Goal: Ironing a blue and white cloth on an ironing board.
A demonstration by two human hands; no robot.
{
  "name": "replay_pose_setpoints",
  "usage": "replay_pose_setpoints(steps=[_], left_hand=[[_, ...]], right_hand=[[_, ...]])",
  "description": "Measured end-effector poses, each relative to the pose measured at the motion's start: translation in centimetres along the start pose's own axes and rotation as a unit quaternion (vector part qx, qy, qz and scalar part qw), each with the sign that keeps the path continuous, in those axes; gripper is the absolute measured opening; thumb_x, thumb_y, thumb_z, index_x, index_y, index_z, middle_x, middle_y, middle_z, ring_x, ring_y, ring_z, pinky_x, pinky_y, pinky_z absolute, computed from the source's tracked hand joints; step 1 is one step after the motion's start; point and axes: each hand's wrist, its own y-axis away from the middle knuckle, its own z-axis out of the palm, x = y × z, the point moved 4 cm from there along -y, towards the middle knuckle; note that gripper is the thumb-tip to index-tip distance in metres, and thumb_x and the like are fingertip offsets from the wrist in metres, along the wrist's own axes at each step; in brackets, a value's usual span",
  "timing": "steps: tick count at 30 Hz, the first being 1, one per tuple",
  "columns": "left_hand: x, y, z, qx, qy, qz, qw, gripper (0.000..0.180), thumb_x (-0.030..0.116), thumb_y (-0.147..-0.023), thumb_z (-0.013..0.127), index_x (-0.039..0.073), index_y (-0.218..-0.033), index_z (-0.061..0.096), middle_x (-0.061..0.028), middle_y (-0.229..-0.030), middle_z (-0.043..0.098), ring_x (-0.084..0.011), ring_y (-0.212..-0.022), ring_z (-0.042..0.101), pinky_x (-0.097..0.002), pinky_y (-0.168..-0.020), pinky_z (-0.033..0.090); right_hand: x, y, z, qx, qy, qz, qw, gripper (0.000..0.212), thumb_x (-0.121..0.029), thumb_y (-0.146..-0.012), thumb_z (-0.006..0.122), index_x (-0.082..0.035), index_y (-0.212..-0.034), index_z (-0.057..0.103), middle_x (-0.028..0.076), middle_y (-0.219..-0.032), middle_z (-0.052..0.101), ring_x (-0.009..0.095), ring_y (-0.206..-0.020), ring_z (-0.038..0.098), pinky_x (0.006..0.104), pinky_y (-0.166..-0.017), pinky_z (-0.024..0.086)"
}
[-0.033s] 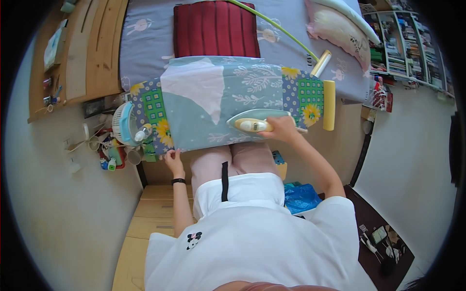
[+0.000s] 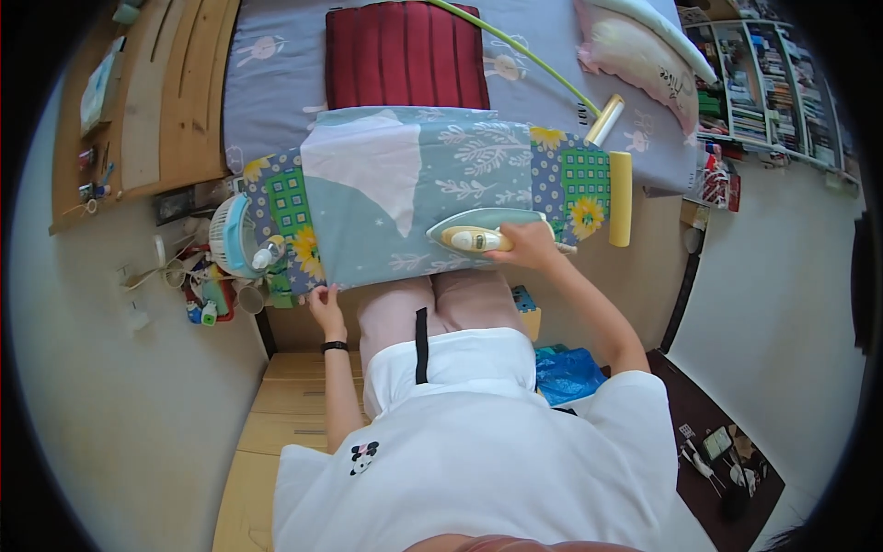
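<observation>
A grey-blue cloth (image 2: 363, 244) with white leaf prints and a large white patch lies spread over the ironing board (image 2: 587, 170), whose floral cover shows at both ends. My right hand (image 2: 524, 242) is wrapped round the handle of a cream and pale-green iron (image 2: 471, 221). The iron rests flat on the cloth's near right part, its tip pointing left. At the near left corner, my left hand (image 2: 326, 308) has its fingertips closed on the cloth's edge. A small spray bottle (image 2: 268, 252) stands on the board's left end.
Beyond the board, a dark red striped cushion (image 2: 405, 55) lies on the bed (image 2: 276, 83). A green pole (image 2: 524, 51) slants toward the board's right. On the left are a blue-white fan (image 2: 232, 235) and loose cables. A blue bag (image 2: 568, 373) sits right of my lap.
The whole picture has shifted very slightly left. My hands, the iron and the cloth keep the same places relative to one another.
</observation>
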Motion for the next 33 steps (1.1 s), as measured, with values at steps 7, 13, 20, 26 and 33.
replay_pose_setpoints(steps=[7,13,20,26,33], left_hand=[[0.7,0.3,-0.3,0.033,-0.172,0.040,0.984,0.019,0.020,-0.076,0.064,0.006,-0.083,0.053,-0.0070,-0.086,0.049,-0.0235,-0.090,0.039,-0.0356,-0.083,0.031],[-0.6,-0.6,-0.3,0.061,-0.197,0.058,0.977,0.022,0.021,-0.073,0.067,0.006,-0.078,0.052,-0.0095,-0.088,0.049,-0.0264,-0.089,0.041,-0.0377,-0.085,0.030],[2.5,0.7,0.0,0.130,-0.314,0.151,0.928,0.029,0.015,-0.069,0.068,0.004,-0.087,0.049,-0.0171,-0.103,0.042,-0.0318,-0.095,0.040,-0.0427,-0.084,0.031],[9.9,2.7,5.7,0.007,-0.424,0.406,0.810,0.062,0.020,-0.070,0.065,0.004,-0.123,0.036,-0.0221,-0.126,0.030,-0.0396,-0.120,0.025,-0.0485,-0.098,0.021],[6.6,0.1,9.0,-0.178,-0.549,0.322,0.750,0.080,0.044,-0.081,0.050,0.011,-0.138,0.006,-0.0197,-0.142,-0.003,-0.0392,-0.130,-0.005,-0.0529,-0.102,0.002]], right_hand=[[2.8,0.4,1.2,0.034,0.073,-0.020,0.997,0.044,-0.052,-0.060,0.067,-0.011,-0.066,0.053,0.009,-0.049,0.051,0.026,-0.045,0.054,0.0353,-0.041,0.040],[6.3,0.9,-0.3,0.078,0.074,0.016,0.994,0.043,-0.052,-0.058,0.068,-0.011,-0.064,0.053,0.009,-0.049,0.052,0.027,-0.045,0.054,0.0354,-0.040,0.040],[7.8,1.4,-0.8,0.074,0.041,0.023,0.996,0.044,-0.053,-0.062,0.064,-0.011,-0.067,0.054,0.011,-0.050,0.053,0.029,-0.045,0.054,0.0379,-0.044,0.042],[8.4,1.3,-0.8,0.043,0.030,0.041,0.998,0.045,-0.053,-0.064,0.062,-0.009,-0.067,0.054,0.012,-0.053,0.055,0.031,-0.050,0.056,0.0398,-0.048,0.043],[9.3,1.5,-0.1,0.051,0.019,0.048,0.997,0.047,-0.056,-0.065,0.059,-0.009,-0.068,0.056,0.013,-0.056,0.057,0.031,-0.052,0.057,0.0408,-0.049,0.043]])
